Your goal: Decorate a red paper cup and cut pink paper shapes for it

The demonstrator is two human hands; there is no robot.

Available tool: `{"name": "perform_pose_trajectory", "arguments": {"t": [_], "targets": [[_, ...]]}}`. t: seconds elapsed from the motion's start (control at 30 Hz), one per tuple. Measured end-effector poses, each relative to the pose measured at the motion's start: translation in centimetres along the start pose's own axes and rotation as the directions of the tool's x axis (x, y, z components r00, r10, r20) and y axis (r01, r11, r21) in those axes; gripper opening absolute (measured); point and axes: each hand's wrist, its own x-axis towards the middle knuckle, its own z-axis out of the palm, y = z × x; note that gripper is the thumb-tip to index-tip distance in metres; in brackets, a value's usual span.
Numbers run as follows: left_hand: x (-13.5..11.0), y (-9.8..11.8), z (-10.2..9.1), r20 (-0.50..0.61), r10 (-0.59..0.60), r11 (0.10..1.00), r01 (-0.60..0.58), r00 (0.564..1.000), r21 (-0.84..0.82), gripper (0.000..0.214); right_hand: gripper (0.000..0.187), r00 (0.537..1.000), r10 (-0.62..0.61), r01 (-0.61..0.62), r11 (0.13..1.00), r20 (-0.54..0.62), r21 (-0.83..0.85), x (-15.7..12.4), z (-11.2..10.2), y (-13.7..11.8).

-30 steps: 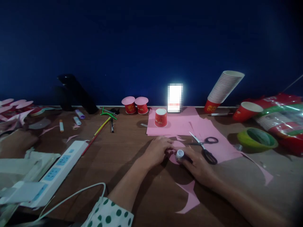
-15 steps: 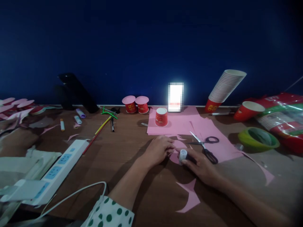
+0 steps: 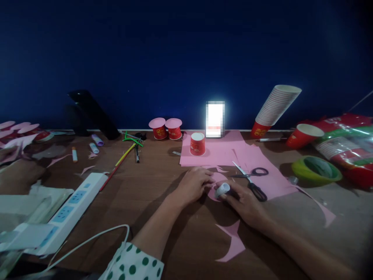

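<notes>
My right hand point(image 3: 247, 202) is wrapped round a white glue stick point(image 3: 223, 189), which it holds tilted over a pink paper circle point(image 3: 214, 196). The circle lies on the brown table, partly covered by both hands. With curled fingers, my left hand point(image 3: 196, 182) grips the circle's left edge against the table. Just beyond the hands, a red paper cup point(image 3: 197, 144) stands on a stack of pink paper point(image 3: 224, 149). Black-handled scissors point(image 3: 250, 177) lie spread apart to the right of my right hand. A pink paper offcut point(image 3: 233, 243) rests nearer to me.
Two red cups topped with pink circles point(image 3: 165, 123) stand at the back, left of a glowing phone point(image 3: 215, 119). A leaning cup stack point(image 3: 276, 109) and yellow-green tape point(image 3: 316, 170) are at right. A power strip point(image 3: 70, 214) and another person's hand point(image 3: 21, 175) are at left.
The glue stick has tipped over and shifted slightly left over the pink circle with my right hand. My left hand keeps its place on the circle. The view has drifted slightly.
</notes>
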Motion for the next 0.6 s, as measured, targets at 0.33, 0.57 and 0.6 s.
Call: {"name": "perform_pose_trajectory", "arguments": {"t": [0.33, 0.57, 0.6], "targets": [[0.05, 0.07, 0.03, -0.002, -0.016, 1.0, 0.016, 1.0, 0.003, 0.018, 0.034, 0.998, -0.027, 0.03, 0.998, 0.054, -0.054, -0.29, -0.42, 0.15], [-0.03, -0.12, 0.22, -0.013, 0.001, 1.0, -0.001, 1.0, 0.003, 0.019, 0.036, 1.0, -0.025, 0.026, 0.993, 0.013, -0.114, -0.55, -0.9, 0.53], [-0.03, -0.14, 0.25, -0.015, 0.004, 1.0, -0.004, 1.0, 0.002, 0.019, 0.036, 1.0, -0.027, 0.026, 0.993, -0.003, -0.119, -0.54, -0.99, 0.51]]}}
